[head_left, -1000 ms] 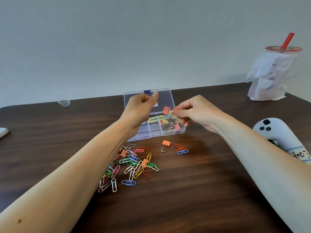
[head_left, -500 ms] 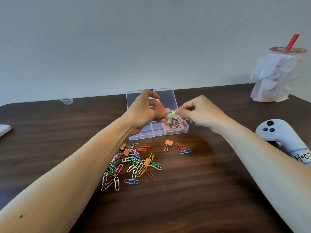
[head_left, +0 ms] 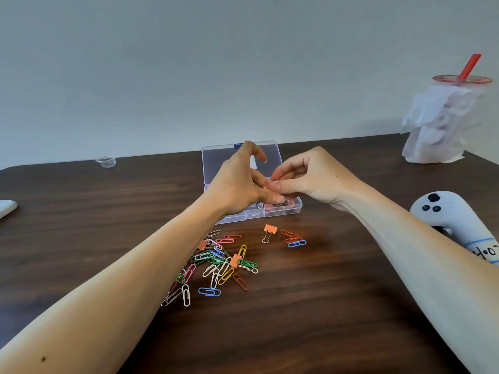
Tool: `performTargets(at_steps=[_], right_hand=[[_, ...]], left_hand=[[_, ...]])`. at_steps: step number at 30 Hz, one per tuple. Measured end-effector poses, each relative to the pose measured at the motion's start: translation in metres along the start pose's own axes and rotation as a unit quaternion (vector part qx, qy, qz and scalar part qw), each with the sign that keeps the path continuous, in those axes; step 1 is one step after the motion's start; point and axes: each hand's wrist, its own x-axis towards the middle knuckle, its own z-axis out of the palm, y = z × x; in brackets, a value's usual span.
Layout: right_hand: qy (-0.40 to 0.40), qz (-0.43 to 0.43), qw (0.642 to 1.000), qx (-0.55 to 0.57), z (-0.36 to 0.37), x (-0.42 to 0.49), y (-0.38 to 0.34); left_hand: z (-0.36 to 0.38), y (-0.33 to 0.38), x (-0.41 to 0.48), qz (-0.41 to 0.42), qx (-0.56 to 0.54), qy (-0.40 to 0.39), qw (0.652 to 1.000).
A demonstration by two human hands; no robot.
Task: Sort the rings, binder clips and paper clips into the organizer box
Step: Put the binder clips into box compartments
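Observation:
A clear organizer box (head_left: 295, 209) lies open on the dark table, its lid (head_left: 216, 163) folded back. My left hand (head_left: 237, 187) and my right hand (head_left: 310, 179) meet fingertip to fingertip above it, both pinching a small pink binder clip (head_left: 269, 184) that is mostly hidden. Pink binder clips (head_left: 280, 205) lie in the box's near right compartment. A metal ring (head_left: 259, 205) shows in the compartment beside them. An orange binder clip (head_left: 270, 229) lies in front of the box. Near it are three paper clips (head_left: 294, 240) and a pile of coloured paper clips (head_left: 216, 263).
A white controller (head_left: 453, 220) lies at the right, close to my right forearm. A cup wrapped in tissue with a red straw (head_left: 442, 122) stands at the far right. A small clear cup (head_left: 106, 161) sits at the back left, and a white object (head_left: 6, 207) pokes in at the left edge.
My right hand held a chain of pink and yellow binder clips over the box. My left hand came in to it, and both hands now pinch together lower above the box.

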Motion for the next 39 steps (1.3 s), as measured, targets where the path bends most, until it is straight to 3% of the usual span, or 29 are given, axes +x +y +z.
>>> performTargets(at_steps=[3, 15, 22, 26, 28, 31, 35, 39], right_hand=[[0.018, 0.01, 1.0, 0.006, -0.003, 0.001, 0.003], [0.03, 0.103, 0.989, -0.097, -0.004, 0.002, 0.014], [0.04, 0.077, 0.978, -0.191, -0.003, 0.002, 0.017], [0.058, 0.039, 0.979, -0.191, -0.002, 0.001, 0.013], [0.032, 0.005, 0.985, -0.17, 0.0, -0.002, 0.006], [-0.07, -0.025, 0.982, -0.173, 0.008, -0.011, -0.008], [-0.191, -0.018, 0.952, -0.24, 0.019, -0.025, -0.012], [-0.194, -0.024, 0.935, -0.297, 0.026, -0.029, -0.012]], left_hand=[[-0.001, -0.001, 0.002, -0.016, -0.031, 0.001, 0.999], [0.012, -0.016, 0.009, 0.037, 0.123, 0.027, 0.991], [0.013, -0.021, 0.009, 0.05, 0.133, 0.029, 0.989], [-0.001, -0.019, 0.009, 0.039, 0.135, 0.041, 0.989], [-0.014, -0.017, 0.006, 0.029, 0.136, 0.039, 0.99], [-0.041, -0.016, -0.007, 0.012, 0.139, 0.022, 0.99], [-0.074, -0.024, -0.034, -0.021, 0.153, -0.001, 0.988], [-0.09, -0.041, -0.06, -0.06, 0.209, -0.077, 0.973]])
